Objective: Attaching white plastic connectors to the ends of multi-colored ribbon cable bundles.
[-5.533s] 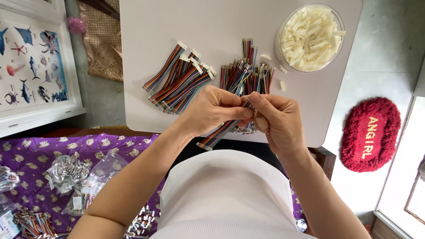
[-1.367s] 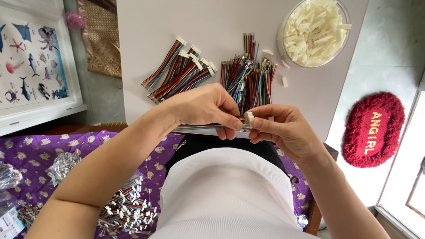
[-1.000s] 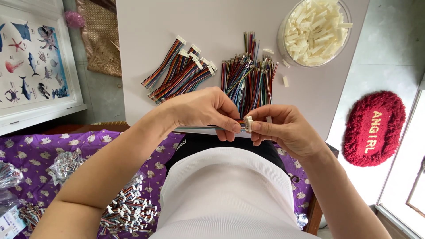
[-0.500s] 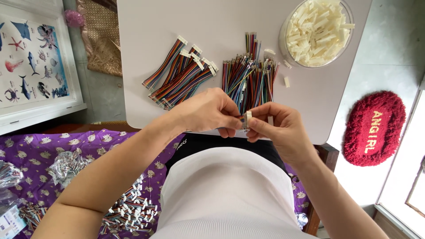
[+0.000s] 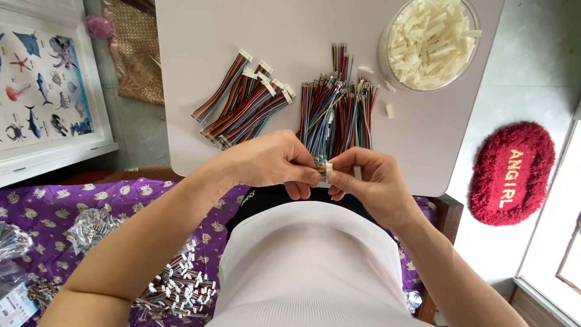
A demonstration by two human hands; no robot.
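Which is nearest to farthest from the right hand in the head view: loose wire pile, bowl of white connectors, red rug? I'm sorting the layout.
From the right hand:
1. Loose wire pile, on the table just beyond the fingers.
2. Bowl of white connectors, at the table's far right corner.
3. Red rug, on the floor off to the right.
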